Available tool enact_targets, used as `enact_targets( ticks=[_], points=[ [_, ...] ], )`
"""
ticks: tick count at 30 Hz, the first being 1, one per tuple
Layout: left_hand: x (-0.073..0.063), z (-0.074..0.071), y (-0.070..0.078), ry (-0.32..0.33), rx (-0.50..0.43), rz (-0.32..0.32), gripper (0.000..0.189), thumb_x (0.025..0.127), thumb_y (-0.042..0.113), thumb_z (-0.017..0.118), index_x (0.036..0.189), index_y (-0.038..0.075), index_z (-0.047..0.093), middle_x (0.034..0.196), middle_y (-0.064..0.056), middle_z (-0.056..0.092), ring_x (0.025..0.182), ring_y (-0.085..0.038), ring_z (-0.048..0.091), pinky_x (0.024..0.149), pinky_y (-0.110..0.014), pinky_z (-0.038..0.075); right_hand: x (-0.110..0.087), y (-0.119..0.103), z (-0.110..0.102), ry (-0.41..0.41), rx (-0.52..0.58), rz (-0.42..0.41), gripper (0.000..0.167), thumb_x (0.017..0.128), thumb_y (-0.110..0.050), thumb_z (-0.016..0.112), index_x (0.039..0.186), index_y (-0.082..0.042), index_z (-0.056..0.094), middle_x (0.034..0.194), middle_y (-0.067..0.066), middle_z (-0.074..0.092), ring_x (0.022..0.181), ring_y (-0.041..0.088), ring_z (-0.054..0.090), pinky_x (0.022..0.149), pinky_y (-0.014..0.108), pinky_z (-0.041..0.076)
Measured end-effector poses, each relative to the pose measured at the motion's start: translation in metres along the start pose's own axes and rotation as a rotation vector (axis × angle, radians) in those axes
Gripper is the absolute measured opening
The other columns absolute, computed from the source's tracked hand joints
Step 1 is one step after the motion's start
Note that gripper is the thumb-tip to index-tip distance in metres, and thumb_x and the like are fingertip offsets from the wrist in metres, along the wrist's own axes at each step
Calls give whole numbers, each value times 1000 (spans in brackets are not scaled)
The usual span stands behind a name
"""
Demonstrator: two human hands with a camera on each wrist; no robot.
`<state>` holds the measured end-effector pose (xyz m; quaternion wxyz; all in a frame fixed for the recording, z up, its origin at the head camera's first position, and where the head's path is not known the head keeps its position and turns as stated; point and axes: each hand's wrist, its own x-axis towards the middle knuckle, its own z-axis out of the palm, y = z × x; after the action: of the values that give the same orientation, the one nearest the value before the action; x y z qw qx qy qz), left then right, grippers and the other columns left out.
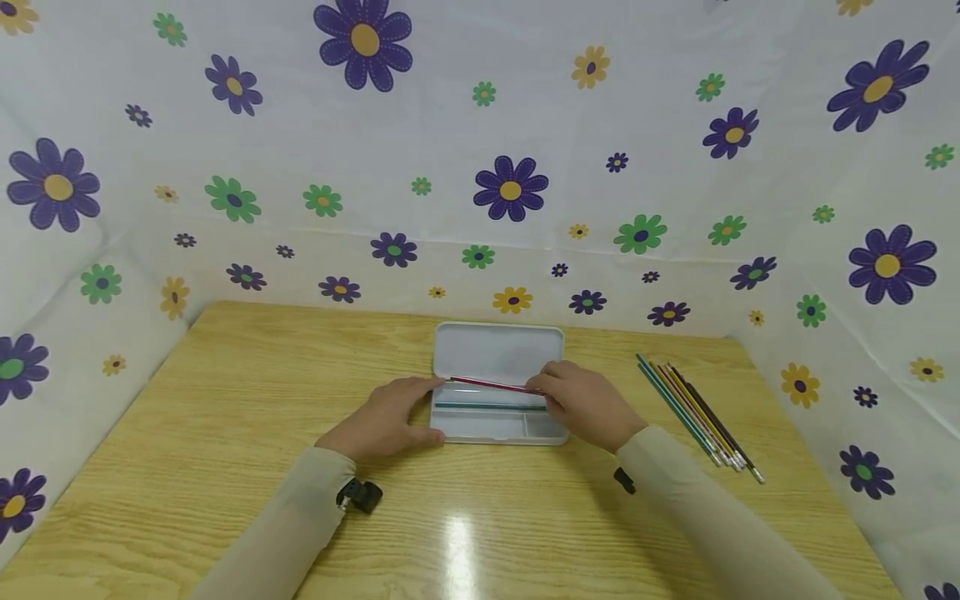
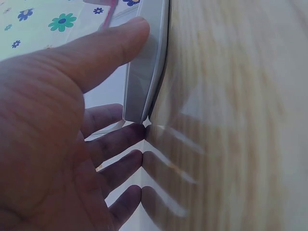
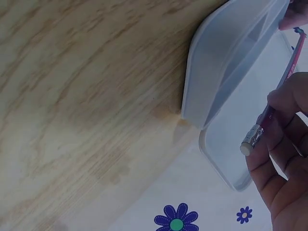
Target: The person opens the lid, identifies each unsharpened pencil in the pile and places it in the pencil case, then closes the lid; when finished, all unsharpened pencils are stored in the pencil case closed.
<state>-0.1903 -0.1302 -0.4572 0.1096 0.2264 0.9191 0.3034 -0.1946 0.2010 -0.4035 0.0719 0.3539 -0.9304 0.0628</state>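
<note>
A white pencil case point(image 1: 472, 441) lies with its lid raised at the back, its front wall facing me. My right hand point(image 1: 588, 404) pinches a red pencil point(image 1: 487, 384) near its eraser end, as the right wrist view shows. That pencil lies lengthwise above the back of the case's tray, its far tip by my left index finger. My left hand point(image 1: 386, 417) rests at the case's left end, fingers extended; in the left wrist view its thumb point(image 2: 115, 43) lies against the case wall. Inside the tray is a teal pencil point(image 1: 480, 406).
Several pencils point(image 1: 697, 417) in teal, yellow, pink and dark colours lie in a loose bunch on the wooden table point(image 1: 300, 358), right of the case. A small compartment point(image 1: 542, 427) fills the tray's front right. Flower-printed cloth point(image 1: 420, 125) hangs behind and along both sides.
</note>
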Motion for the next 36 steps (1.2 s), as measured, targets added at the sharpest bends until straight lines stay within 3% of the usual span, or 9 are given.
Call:
enact_targets(
  ticks=[17,36],
  points=[
    [2,1,0,-5,19,12,90,88,52,79,160,14,40,160,-12,44,150,-36,36,123,-58,25,26,-2,19,-219,-9,56,22,101,-10,65,118,-20,76,110,-4,70,98,12,64,91,32,59],
    [-1,2,5,1,25,-11,88,88,50,80,159,14,41,160,-11,44,150,-36,37,124,-56,26,30,-2,27,-223,35,17,19,102,-12,65,113,-20,78,105,-4,70,94,12,65,87,33,59]
  ],
)
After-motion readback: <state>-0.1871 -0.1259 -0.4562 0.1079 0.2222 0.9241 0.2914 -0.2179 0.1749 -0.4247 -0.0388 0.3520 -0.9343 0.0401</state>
